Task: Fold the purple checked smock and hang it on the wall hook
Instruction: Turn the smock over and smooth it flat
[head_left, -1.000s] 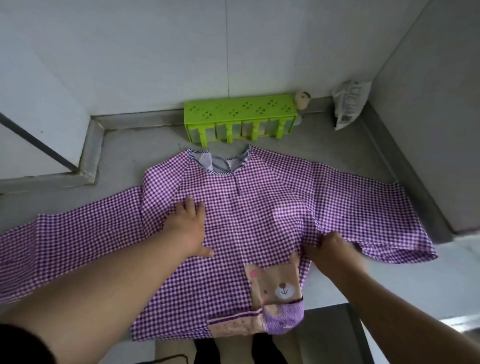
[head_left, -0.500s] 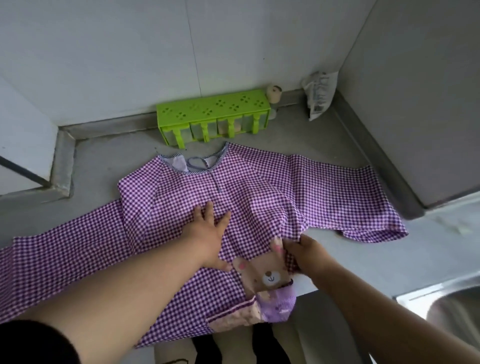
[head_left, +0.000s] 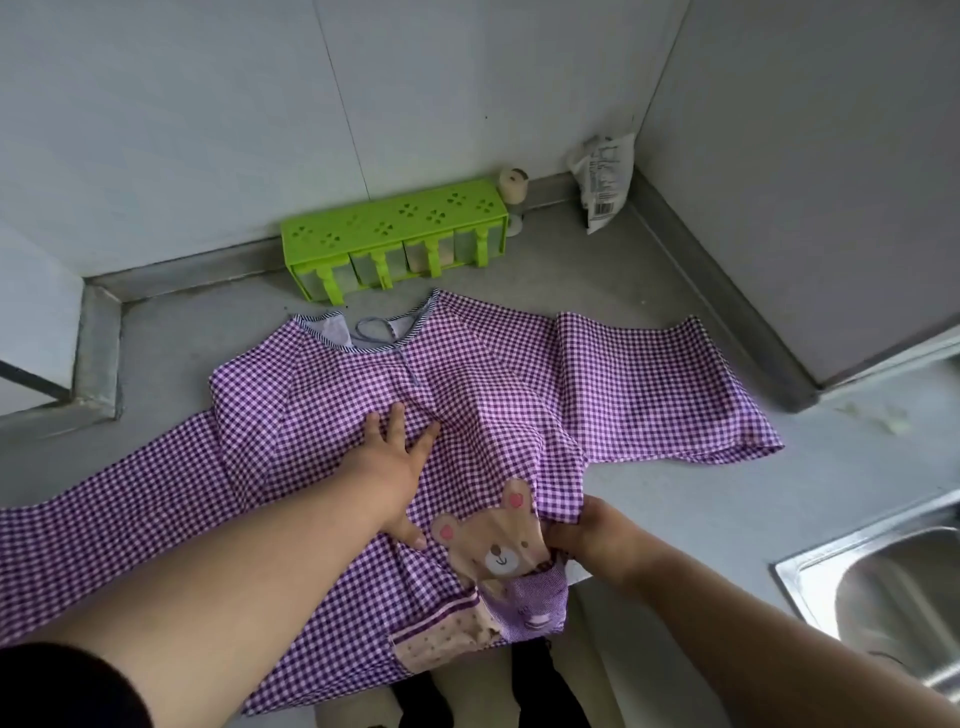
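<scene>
Grey walls meet in a corner behind a grey bench (head_left: 649, 270). On the bench lies the purple checked smock (head_left: 498, 395), spread out flat with its neck hole toward the wall. One sleeve reaches far out to the left and the other sleeve lies out to the right. The bottom of the smock hangs over the front edge of the bench. A bear pocket (head_left: 493, 545) is sewn on the front, low down on the right side.

The left hand (head_left: 392, 462) lies flat on the middle of the smock, with its fingers spread out straight, pressing the cloth down. The right hand (head_left: 597, 538) is curled around the right side edge of the smock, just beside the bear pocket, and the cloth is bunched up in its grip.

Behind the smock, against the wall, stands a green rack (head_left: 400, 234) with little clear boxes in it. A small round jar (head_left: 513, 184) stands next to it, and a white bag (head_left: 602, 179) leans in the corner. A shiny sink (head_left: 810, 566) is at the right.
</scene>
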